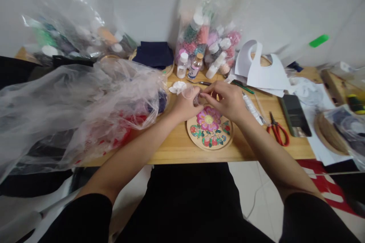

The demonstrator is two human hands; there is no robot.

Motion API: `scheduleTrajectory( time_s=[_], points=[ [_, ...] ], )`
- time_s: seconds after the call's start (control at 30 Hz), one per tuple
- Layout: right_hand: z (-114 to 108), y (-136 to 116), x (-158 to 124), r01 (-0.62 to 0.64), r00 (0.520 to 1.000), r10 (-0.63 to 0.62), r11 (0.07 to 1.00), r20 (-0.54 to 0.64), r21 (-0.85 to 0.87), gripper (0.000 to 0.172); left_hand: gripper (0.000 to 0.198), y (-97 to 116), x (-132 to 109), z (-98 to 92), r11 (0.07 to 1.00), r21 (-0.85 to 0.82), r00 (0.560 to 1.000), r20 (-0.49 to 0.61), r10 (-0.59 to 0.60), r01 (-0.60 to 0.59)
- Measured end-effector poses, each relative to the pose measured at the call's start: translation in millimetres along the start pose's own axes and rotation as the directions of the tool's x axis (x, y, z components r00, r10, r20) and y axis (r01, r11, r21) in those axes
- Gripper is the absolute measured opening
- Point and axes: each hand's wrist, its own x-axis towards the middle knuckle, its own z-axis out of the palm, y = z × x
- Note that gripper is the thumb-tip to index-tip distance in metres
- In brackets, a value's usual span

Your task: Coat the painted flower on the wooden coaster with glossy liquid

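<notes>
My left hand (188,105) is closed around a small container (196,100) with something dark or purplish in it. A clear round lid or cup (187,92) shows at the top of that hand. Close against it, the thumb and fingers of my right hand (226,98) are pinched at the container's edge; what they grip is too small to make out. Just below both hands lies a round wooden plate (196,142), decorated with a pink-purple flower (209,118) with a yellow centre and with red, green and blue fruit and leaf shapes.
Behind my hands stand a white-capped bottle (182,65), a gold-capped bottle (195,66) and bags of coloured beads (196,34). To the right lie red-handled pliers (278,131), a phone (296,115) and white paper cutouts (268,74). Crumpled clear plastic (114,95) spreads over the left side.
</notes>
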Motion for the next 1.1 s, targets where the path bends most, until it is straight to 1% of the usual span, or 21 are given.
scheduleTrajectory(
  time_s=[0.17, 0.27, 0.33, 0.4, 0.5, 0.57, 0.6, 0.7, 0.77, 0.8, 0.87, 0.97, 1.1],
  points=[
    [-1, 1, -4, -0.002, 1.000, 0.003, 0.997, -0.012, 0.082, 0.018, 0.017, -7, 2, 4.3, 0.998, 0.007, 0.998, -0.027, 0.061, -0.061],
    [1, 0, -7, -0.055, 0.997, 0.064, 0.973, -0.032, 0.222, 0.015, 0.018, -9, 2, 6.0, 0.996, 0.007, 0.996, -0.036, 0.087, -0.087],
    [3, -1, -10, -0.121, 0.988, 0.146, 0.934, -0.048, 0.336, 0.014, 0.017, -9, 2, 5.8, 0.996, 0.011, 0.995, -0.039, 0.087, -0.086],
    [5, -2, -14, -0.218, 0.960, 0.274, 0.867, -0.061, 0.448, 0.017, 0.014, -6, 2, 4.5, 0.997, 0.016, 0.997, -0.038, 0.073, -0.073],
    [6, -3, -18, -0.336, 0.886, 0.461, 0.718, -0.054, 0.610, 0.024, 0.011, -2, 1, 1.7, 0.999, 0.022, 0.998, -0.031, 0.049, -0.049],
    [4, -6, -21, -0.371, 0.850, 0.526, 0.639, -0.031, 0.673, 0.027, 0.012, 0, 1, 0.2, 0.999, 0.015, 0.999, -0.018, 0.041, -0.040],
    [2, -8, -23, -0.385, 0.839, 0.544, 0.615, -0.018, 0.688, 0.028, 0.012, 1, 1, -0.5, 0.999, 0.010, 0.999, -0.012, 0.038, -0.038],
    [-6, -16, -33, -0.437, 0.812, 0.583, 0.579, 0.025, 0.688, 0.033, 0.013, 2, 1, -2.1, 1.000, -0.003, 1.000, 0.005, 0.027, -0.027],
    [-11, -24, -44, -0.479, 0.790, 0.610, 0.560, 0.055, 0.676, 0.034, 0.013, 3, 1, -3.2, 1.000, -0.001, 1.000, 0.015, 0.016, -0.016],
    [-13, -27, -51, -0.497, 0.781, 0.621, 0.556, 0.064, 0.666, 0.033, 0.013, 4, 1, -3.7, 1.000, 0.003, 1.000, 0.019, 0.009, -0.009],
    [-16, -35, -65, -0.550, 0.769, 0.629, 0.561, 0.114, 0.618, 0.027, 0.013, 4, 1, -4.4, 1.000, 0.010, 1.000, 0.018, 0.007, -0.007],
    [-16, -43, -82, -0.567, 0.793, 0.588, 0.613, 0.162, 0.551, 0.014, 0.014, 4, 0, -4.5, 1.000, 0.002, 1.000, 0.005, 0.029, -0.029],
    [-13, -48, -87, -0.547, 0.828, 0.532, 0.692, 0.178, 0.471, 0.011, 0.015, 2, 1, -2.9, 0.999, -0.007, 0.999, -0.003, 0.039, -0.039]
  ],
)
